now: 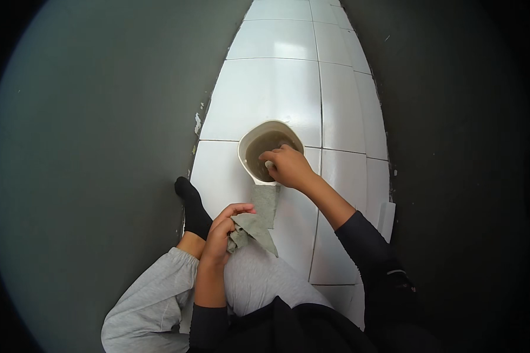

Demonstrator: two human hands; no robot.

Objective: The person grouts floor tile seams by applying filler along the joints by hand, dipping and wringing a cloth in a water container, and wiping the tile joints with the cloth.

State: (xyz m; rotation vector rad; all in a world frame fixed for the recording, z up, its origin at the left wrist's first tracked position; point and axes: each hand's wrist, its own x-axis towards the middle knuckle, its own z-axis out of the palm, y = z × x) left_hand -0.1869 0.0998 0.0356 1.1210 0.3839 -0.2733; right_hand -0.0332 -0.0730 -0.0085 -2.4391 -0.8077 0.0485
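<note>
Left hand (219, 232) closed on crumpled grey cloth (253, 227), loose corner sticking out past the fingers. Right hand (290, 167) dips into white tub (242, 154), nearer tiled strip's (265, 88) left edge; fingers curled, can't tell if gripping. Flat cloth piece (266, 205) at tub's near end.

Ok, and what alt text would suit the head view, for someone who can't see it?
A person's right hand reaches into a pale container of murky liquid standing on white tiles, while the left hand holds a crumpled grey-green cloth. Another grey-green piece shows at the container's near side.
</note>
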